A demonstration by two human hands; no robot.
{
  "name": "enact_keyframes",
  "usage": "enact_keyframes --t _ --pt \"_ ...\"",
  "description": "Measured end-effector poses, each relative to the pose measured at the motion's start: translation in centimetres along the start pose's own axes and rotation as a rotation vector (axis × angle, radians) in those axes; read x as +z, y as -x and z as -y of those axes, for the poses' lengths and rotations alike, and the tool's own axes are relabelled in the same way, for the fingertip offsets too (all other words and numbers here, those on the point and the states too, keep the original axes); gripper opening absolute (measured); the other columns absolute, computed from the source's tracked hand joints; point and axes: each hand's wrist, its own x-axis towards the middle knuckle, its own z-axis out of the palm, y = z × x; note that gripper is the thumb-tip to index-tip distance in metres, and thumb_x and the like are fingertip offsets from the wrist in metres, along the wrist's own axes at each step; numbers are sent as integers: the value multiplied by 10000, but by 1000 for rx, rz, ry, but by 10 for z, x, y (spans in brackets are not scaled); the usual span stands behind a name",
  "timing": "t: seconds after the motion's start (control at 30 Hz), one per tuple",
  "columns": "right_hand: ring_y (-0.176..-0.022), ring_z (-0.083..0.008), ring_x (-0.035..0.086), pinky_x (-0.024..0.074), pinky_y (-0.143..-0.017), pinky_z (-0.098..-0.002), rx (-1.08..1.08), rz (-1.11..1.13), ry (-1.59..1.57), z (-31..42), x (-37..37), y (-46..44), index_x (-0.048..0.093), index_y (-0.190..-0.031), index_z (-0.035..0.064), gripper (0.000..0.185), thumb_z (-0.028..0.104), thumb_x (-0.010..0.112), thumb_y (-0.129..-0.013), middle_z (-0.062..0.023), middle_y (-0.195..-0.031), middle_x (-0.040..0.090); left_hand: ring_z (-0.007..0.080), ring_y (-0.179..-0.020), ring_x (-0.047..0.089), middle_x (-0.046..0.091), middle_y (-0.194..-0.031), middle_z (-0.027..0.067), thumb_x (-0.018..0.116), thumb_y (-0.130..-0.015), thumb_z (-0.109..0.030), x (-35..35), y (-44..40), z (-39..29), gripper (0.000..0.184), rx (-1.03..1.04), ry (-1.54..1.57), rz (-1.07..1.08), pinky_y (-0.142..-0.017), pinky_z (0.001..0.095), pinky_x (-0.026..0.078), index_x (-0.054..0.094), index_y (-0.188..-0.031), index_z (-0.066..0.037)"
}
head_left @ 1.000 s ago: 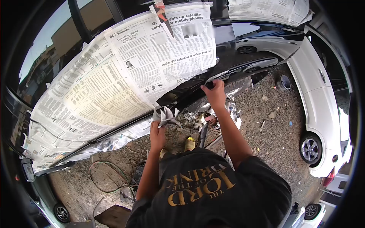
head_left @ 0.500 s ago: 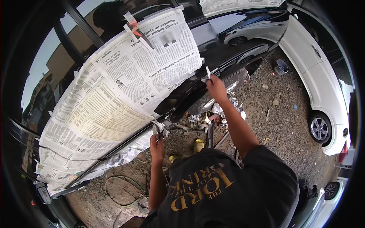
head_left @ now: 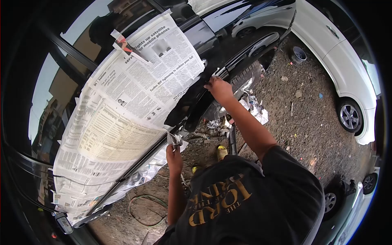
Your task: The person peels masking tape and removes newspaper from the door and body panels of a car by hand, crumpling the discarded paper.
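Observation:
Sheets of newspaper (head_left: pixel 134 81) cover much of the side of a black car (head_left: pixel 192 102). My left hand (head_left: pixel 174 159), at the newspaper's lower edge, is closed on a crumpled wad of masking paper (head_left: pixel 174 140). Further along the black panel, my right hand (head_left: pixel 220 89) is closed with its fingertips at the panel, just beyond the newspaper's right end. A thin whitish strip (head_left: pixel 220 72) shows at its fingers; how they grip it is partly hidden. A red-and-white paper scrap (head_left: pixel 123 44) sticks up from the newspaper.
Torn paper and foil-like scraps (head_left: pixel 255 108) lie on the gravel (head_left: pixel 298 118) beside a tyre (head_left: pixel 247 75). A white car (head_left: pixel 326 53) stands at right. A small bucket (head_left: pixel 299 54) is near it. A looped hose (head_left: pixel 143 220) lies below.
My right hand has moved slightly left, its fingers now lowered against the black panel, and the strip no longer stands up from them. My left hand keeps its wad. The view has shifted.

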Motion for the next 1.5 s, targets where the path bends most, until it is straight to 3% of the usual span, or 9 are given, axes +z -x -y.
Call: enact_keyframes --t 0.33,0.47,0.77,0.9,1.1,1.17,1.23,1.37,1.5 --pt "-760 -381 647 516 -687 -441 -112 -260 -287 -59 -20 -9 617 -822 -4 146 139 638 -801 -181 -881 634 223 -901 545 587 -966 121 572 -951 -81 -5 2 18 139 45 -24 -6 -812 339 441 575 -1047 20" --pt "-675 -206 635 500 -635 -340 251 -263 -818 -95 -19 -21 610 -795 -10 118 99 650 -776 -109 -724 602 213 -943 546 576 -1029 127 577 -950 -70 -6 3 31 172 -36 34 24 -838 335 446 564 -1096 19" --pt "-837 -122 651 504 -668 -274 387 -232 -1275 -93 -49 5 630 -976 63 134 169 558 -937 -27 -843 653 133 -872 546 609 -945 47 653 -931 -124 -20 -6 18 140 -162 214 -236 -791 291 443 612 -1005 -12" --pt "-820 -124 624 498 -712 -288 412 -163 -1076 -84 -34 -9 639 -987 54 237 289 621 -955 -43 -926 640 89 -702 511 580 -778 -16 684 -897 -108 -34 -10 41 125 -228 530 -372 -671 268 431 603 -882 -15" --pt "-878 -358 612 487 -797 -419 139 -594 -373 -65 7 -21 598 -1051 -4 252 187 664 -900 -170 -931 636 66 -652 360 450 -703 -51 674 -882 -75 -78 -37 -33 224 40 -334 -446 -576 248 318 485 -764 -52" --pt "-780 -239 621 512 -734 -359 125 -507 -704 -68 29 -11 599 -1042 9 175 164 598 -960 -103 -890 627 88 -634 306 389 -687 -56 652 -862 -41 -110 -26 -84 256 84 -87 -541 -553 276 278 428 -742 -72" --pt "-722 -165 609 520 -691 -314 257 -255 -1197 -44 30 20 603 -1047 15 159 158 562 -990 -66 -864 617 97 -669 312 374 -715 -36 648 -890 -121 -136 -11 -130 282 75 -108 -587 -588 284 273 412 -739 -85" --pt "-690 -81 580 506 -644 -245 380 -36 -1174 -6 19 48 612 -1067 6 199 189 569 -1002 -19 -827 605 151 -780 399 388 -756 30 312 -957 -721 -177 13 -120 683 299 578 -456 -731 297 355 414 -764 -74" --pt "-722 -79 583 505 -687 -245 343 -132 -1212 26 -15 23 612 -1060 -9 252 230 617 -981 -10 -818 614 185 -792 444 405 -725 35 185 -833 -887 -165 32 -156 863 508 463 -473 -809 315 406 458 -798 -69"
